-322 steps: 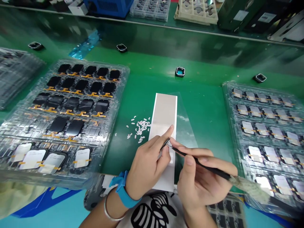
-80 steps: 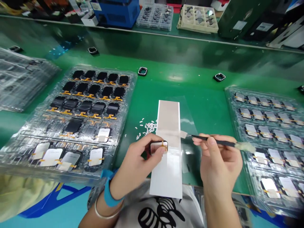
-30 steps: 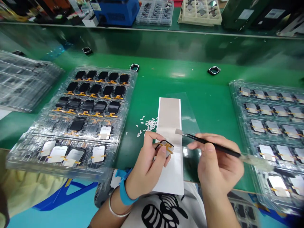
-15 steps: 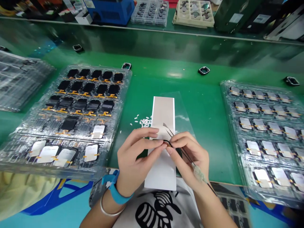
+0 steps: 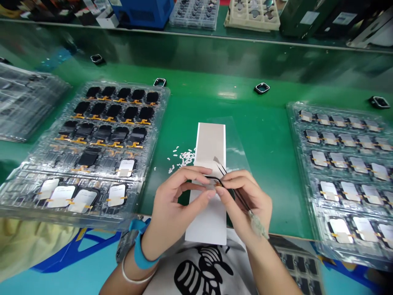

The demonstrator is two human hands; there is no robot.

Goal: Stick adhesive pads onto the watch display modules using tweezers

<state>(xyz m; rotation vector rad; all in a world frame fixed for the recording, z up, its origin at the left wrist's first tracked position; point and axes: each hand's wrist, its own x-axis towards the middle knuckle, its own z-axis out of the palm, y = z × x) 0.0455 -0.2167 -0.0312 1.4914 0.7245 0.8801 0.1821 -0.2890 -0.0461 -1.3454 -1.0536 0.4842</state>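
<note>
On the green bench (image 5: 264,135), a left tray (image 5: 52,155) and right tray (image 5: 307,170) of screens flank a long pale strip (image 5: 210,141). Over it curl the left hand (image 5: 181,192) and right hand (image 5: 245,196), the right also holding tweezers (image 5: 243,200). Both pinch a small screen (image 5: 211,185) between them — fingers block most of it. A grey tab (image 5: 216,159) tips the tweezers; white scraps (image 5: 186,157) lie beside the strip.

No legible text or numbers anywhere.
</note>
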